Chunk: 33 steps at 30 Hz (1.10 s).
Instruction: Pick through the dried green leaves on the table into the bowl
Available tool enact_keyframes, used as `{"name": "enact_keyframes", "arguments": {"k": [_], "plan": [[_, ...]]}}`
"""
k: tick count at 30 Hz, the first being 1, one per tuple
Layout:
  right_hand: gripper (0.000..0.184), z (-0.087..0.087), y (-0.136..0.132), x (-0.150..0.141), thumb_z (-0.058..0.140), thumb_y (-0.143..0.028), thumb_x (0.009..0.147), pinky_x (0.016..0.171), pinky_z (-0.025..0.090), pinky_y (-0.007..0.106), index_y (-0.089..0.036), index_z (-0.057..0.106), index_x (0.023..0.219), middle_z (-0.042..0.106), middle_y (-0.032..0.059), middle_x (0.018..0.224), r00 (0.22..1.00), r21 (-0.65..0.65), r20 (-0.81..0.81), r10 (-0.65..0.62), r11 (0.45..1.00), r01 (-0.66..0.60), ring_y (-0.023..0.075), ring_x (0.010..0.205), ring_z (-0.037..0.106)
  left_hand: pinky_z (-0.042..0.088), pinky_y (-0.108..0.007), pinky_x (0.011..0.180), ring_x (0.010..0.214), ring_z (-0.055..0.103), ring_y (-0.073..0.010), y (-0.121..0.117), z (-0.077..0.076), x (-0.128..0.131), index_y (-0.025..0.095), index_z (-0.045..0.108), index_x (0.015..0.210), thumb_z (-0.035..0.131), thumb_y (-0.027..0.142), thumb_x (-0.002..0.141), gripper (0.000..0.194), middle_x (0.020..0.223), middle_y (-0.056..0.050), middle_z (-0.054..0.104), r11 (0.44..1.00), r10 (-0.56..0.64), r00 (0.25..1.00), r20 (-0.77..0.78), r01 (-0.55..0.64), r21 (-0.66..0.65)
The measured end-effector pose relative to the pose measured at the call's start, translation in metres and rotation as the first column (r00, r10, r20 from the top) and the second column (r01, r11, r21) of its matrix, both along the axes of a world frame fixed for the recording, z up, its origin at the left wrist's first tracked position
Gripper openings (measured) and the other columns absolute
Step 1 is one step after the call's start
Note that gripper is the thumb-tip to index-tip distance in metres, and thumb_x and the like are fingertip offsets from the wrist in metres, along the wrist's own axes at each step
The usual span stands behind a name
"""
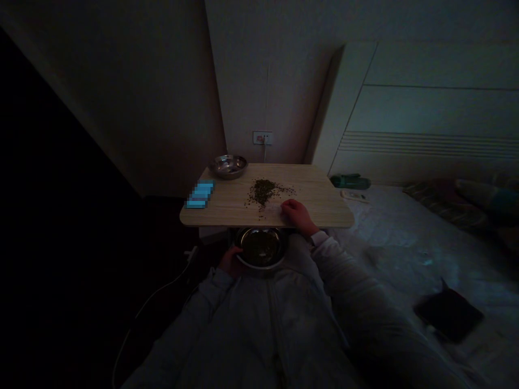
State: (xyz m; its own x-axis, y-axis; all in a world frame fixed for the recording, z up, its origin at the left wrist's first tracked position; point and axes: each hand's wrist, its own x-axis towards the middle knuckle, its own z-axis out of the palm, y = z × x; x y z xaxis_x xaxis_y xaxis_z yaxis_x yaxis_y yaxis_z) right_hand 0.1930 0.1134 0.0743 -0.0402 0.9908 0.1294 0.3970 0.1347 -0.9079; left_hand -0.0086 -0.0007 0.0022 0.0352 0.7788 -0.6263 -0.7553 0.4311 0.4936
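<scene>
My left hand [231,262] grips the left rim of a metal bowl [260,266], held at my lap below the table's front edge. Dark contents lie in the bowl, too dim to identify. On the small wooden table [324,208], my right hand [297,212] rests with its fingers curled closed. Beside its fingertips is a faint pale, see-through patch [272,209]; whether the fingers hold it or anything else I cannot make out. Just beyond is a pile of small dark grains [263,190], with loose ones scattered around it, some trailing right.
A second metal bowl [229,166] stands at the table's back left, with a lit, pixelated phone-like screen [200,194] in front of it. Right of the table is a bed [389,227] bearing a green bottle [351,181] and a dark flat object [449,313]. A white cable [156,292] trails at left.
</scene>
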Motion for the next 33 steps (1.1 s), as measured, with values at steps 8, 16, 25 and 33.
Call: {"name": "enact_keyframes", "arguments": {"k": [8, 16, 25, 33], "plan": [[0.008, 0.003, -0.004, -0.004, 0.051, -0.022, 0.068, 0.061, 0.040, 0.025, -0.019, 0.056, 0.063, 0.060, -0.0015, 0.059, 0.999, 0.031, 0.036, 0.035, 0.999, -0.036, 0.0123, 0.059, 0.053, 0.054, -0.040, 0.079, 0.091, 0.067, -0.0276, 0.000, -0.005, -0.003, 0.012, 0.065, 0.092, 0.054, 0.006, 0.065, 0.030, 0.073, -0.008, 0.073, 1.000, -0.009, 1.000, 0.012, 0.009, 0.008], [0.008, 0.009, -0.016, -0.007, 0.049, -0.023, 0.067, 0.062, 0.041, 0.025, -0.019, 0.055, 0.064, 0.060, -0.0018, 0.058, 1.000, 0.044, 0.005, 0.030, 0.999, -0.031, 0.0133, 0.060, 0.054, 0.054, -0.041, 0.079, 0.089, 0.068, -0.0271, 0.001, -0.008, -0.002, 0.012, 0.066, 0.093, 0.052, 0.007, 0.066, 0.030, 0.074, -0.008, 0.074, 0.999, 0.006, 1.000, 0.002, -0.006, 0.040], [0.013, -0.006, -0.046, 0.003, 0.051, -0.029, 0.070, 0.058, 0.038, 0.026, -0.019, 0.058, 0.072, 0.061, -0.0004, 0.062, 0.996, 0.122, 0.082, -0.026, 0.992, 0.016, 0.0148, 0.060, 0.054, 0.052, -0.042, 0.085, 0.096, 0.066, -0.0280, 0.001, -0.009, -0.002, 0.013, 0.066, 0.099, 0.053, 0.007, 0.064, 0.038, 0.081, -0.008, 0.075, 0.999, 0.001, 0.999, 0.042, -0.003, 0.037], [0.010, -0.005, -0.038, 0.012, 0.051, -0.027, 0.070, 0.059, 0.038, 0.027, -0.019, 0.058, 0.072, 0.062, 0.0011, 0.065, 0.978, 0.150, 0.183, -0.100, 0.986, 0.072, 0.0156, 0.061, 0.054, 0.053, -0.042, 0.081, 0.087, 0.068, -0.0266, 0.000, -0.004, -0.002, 0.014, 0.066, 0.094, 0.052, 0.006, 0.066, 0.032, 0.072, -0.007, 0.073, 1.000, -0.005, 1.000, 0.007, 0.005, 0.002]]}}
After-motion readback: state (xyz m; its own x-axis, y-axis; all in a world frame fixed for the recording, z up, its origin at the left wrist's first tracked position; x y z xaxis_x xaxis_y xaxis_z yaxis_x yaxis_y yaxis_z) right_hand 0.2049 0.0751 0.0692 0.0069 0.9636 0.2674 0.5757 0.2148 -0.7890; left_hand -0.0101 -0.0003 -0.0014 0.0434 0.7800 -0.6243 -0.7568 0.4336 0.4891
